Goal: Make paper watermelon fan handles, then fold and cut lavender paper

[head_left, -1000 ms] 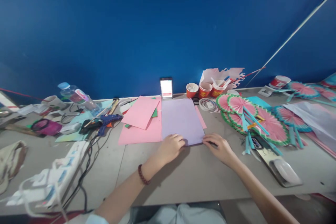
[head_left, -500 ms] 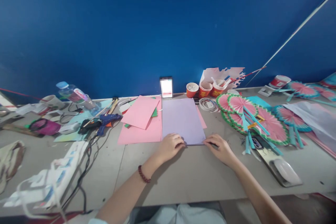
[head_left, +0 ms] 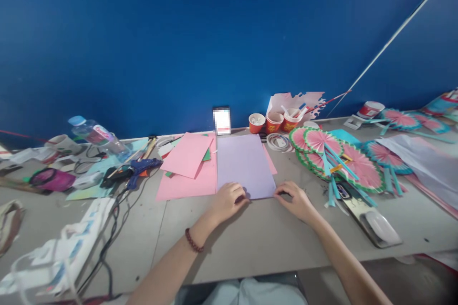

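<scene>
Bottle (head_left: 98, 133), clear with blue cap, far left of the purple sheet: red script on a white label, too blurred to read surely. Paper cups (head_left: 275, 123), three, behind and right of the sheet: red, yellow lettering too small to read. Phone (head_left: 222, 122), upright behind the sheet: screen pixelated.

Purple sheet (head_left: 245, 164), one visible: pale lilac, plain, flat on the grey table (head_left: 268, 243), near edge towards the person. Pink paper (head_left: 270, 159) shows from beneath its right side.

Left hand (head_left: 229, 200), at the sheet's near-left corner: fingers curled close together. Right hand (head_left: 295, 200), at the near-right corner: thumb and forefinger tips together, remaining fingers bent. Whether either hand clamps the paper, cannot tell.

Pink sheets (head_left: 186, 152), overlapping, directly left of the purple sheet. Glue gun (head_left: 138, 171), blue, beyond them. Pleated fans (head_left: 325, 157), pink with green edging, right of the sheet.
</scene>
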### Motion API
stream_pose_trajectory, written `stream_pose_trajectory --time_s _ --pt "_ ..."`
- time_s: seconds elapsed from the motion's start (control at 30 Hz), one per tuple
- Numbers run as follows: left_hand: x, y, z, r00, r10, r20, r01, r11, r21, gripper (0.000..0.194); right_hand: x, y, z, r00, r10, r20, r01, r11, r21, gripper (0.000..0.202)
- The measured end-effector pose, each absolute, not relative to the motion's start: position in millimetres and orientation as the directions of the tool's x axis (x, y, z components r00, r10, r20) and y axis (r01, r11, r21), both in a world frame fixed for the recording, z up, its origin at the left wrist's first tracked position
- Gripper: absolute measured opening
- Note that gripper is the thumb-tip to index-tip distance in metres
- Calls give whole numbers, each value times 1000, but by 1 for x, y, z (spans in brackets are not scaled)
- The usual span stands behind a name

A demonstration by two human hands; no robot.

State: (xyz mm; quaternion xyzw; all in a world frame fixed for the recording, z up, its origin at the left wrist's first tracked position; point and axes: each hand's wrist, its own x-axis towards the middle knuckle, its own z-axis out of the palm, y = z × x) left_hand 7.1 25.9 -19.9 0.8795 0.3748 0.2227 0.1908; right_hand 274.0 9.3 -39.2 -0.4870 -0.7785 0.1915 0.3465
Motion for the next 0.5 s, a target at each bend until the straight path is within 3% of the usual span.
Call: stream_pose_trajectory --time_s 0.3,0.5 --pt "7 27 -18 603 763 234 561 -614 555 34 273 9 -36 -289 880 375 616 472 -631 13" --pt "7 26 -18 596 766 240 568 -614 548 25 271 9 -37 -257 888 382 631 453 -630 12"
